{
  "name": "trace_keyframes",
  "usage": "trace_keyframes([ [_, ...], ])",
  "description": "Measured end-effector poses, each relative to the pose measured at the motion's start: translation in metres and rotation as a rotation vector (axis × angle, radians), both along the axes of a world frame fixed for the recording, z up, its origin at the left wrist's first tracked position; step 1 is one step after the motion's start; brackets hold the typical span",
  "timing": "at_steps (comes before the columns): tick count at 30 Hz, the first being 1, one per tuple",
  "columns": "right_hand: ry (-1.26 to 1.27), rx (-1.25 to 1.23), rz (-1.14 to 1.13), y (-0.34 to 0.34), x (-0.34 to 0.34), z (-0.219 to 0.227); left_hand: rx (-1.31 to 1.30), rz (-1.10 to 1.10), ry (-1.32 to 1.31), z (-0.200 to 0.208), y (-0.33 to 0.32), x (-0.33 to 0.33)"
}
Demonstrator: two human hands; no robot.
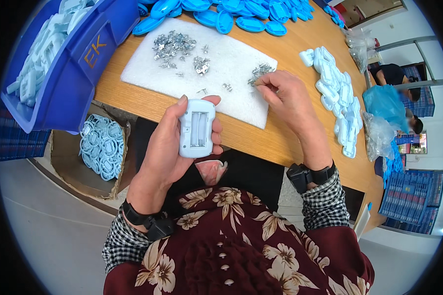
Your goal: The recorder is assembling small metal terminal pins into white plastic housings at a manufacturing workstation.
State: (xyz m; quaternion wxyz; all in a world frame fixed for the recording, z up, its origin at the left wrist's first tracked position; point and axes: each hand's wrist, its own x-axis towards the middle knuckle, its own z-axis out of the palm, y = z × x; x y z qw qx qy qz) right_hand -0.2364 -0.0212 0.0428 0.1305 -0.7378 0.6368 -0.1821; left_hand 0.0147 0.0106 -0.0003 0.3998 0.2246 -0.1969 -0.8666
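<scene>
My left hand [165,140] is closed round a pale blue plastic housing [188,130], held upright in front of the table edge. Its open battery compartment [199,129] faces up toward me. Over at the right end of a white foam sheet [231,56], my right hand [285,93] pinches with thumb and forefinger beside a pile of small metal battery contacts [261,72]. Whatever lies between those fingertips is too small to make out. More metal contacts [174,45] are heaped on the sheet's left part, with a smaller cluster [201,65] beside them.
Finished-looking pale blue housings [330,83] lie in a row on the table's right. Bright blue oval shells [251,12] cover the far side. A blue bin [91,54] of pale parts stands left, above a cardboard box [74,172] of ring-shaped parts. Plastic bags [379,132] and people are beyond.
</scene>
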Motion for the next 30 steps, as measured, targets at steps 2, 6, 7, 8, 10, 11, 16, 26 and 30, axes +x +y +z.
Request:
trace_keyframes([
  [2, -0.024, 0.023, 0.024, 0.002, -0.003, -0.004, 0.005, 0.002, -0.004, -0.001, 0.0, 0.0],
  [6, -0.049, 0.028, 0.054, 0.001, -0.003, -0.015, 0.019, -0.005, 0.005, 0.002, 0.001, 0.001],
  [7, -0.072, 0.015, 0.045, 0.003, -0.003, -0.015, 0.029, -0.018, 0.021, 0.002, 0.001, 0.001],
  [8, -0.096, 0.002, 0.042, 0.004, -0.003, -0.013, 0.039, -0.025, 0.034, 0.002, 0.0, 0.0],
  [10, -0.17, 0.002, 0.039, 0.008, 0.003, -0.007, 0.043, -0.038, 0.044, 0.0, 0.0, 0.0],
  [11, -0.218, 0.018, 0.041, 0.012, 0.009, 0.001, 0.039, -0.042, 0.041, -0.003, 0.0, 0.0],
  [16, -0.252, -0.012, 0.235, 0.029, 0.036, 0.026, 0.007, -0.062, -0.032, -0.002, 0.003, -0.006],
  [26, -0.14, -0.078, 0.338, 0.032, 0.058, 0.029, -0.041, -0.076, -0.211, 0.003, 0.01, -0.015],
  [30, -0.022, -0.165, 0.328, 0.037, 0.066, 0.029, -0.041, -0.126, -0.305, 0.007, 0.01, -0.018],
])
